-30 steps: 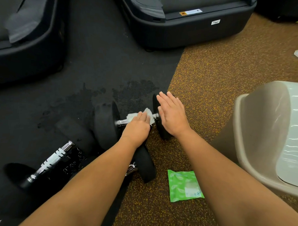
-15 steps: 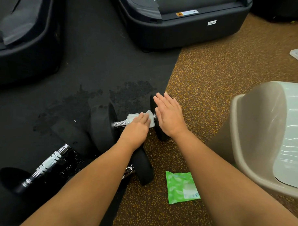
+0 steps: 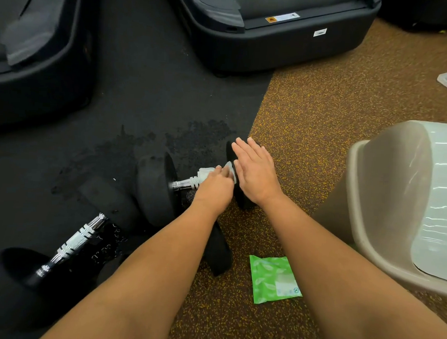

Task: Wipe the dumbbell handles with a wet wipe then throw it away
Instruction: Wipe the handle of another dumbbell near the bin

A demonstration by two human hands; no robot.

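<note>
1. Wet wipe (image 3: 209, 172): white, bunched round the right end of the chrome handle (image 3: 185, 185) of the dumbbell (image 3: 153, 192), just beside the right plate (image 3: 230, 151).
2. Left hand (image 3: 214, 192): grips the wipe, fingers curled over it and the handle. Fingertips are hidden on the far side.
3. Right hand (image 3: 255, 175): flat, fingers straight and together, palm resting on the right plate, holding nothing.
4. The dumbbell lies on the floor across the seam of the black mat (image 3: 143, 103) and the speckled brown floor (image 3: 320, 109). Its left plate is on the mat, its right plate at the mat's edge. Bare chrome shows left of the wipe.
5. Second dumbbell (image 3: 78, 237): lower left on the mat, chrome handle running diagonally.
6. Another black plate (image 3: 220, 255) sits under the left forearm. Cannot tell which dumbbell it belongs to.
7. Green wipes pack (image 3: 274, 279): flat on the speckled floor between the forearms, nearer the right one.
8. Beige bin (image 3: 383, 200) with a clear liner: at the right, apart from the hands.
9. Dark blotchy patch (image 3: 193, 138) on the mat just behind the dumbbell.
10. Black machine bases at the top (image 3: 272, 49) and at the left (image 3: 43, 82).
</note>
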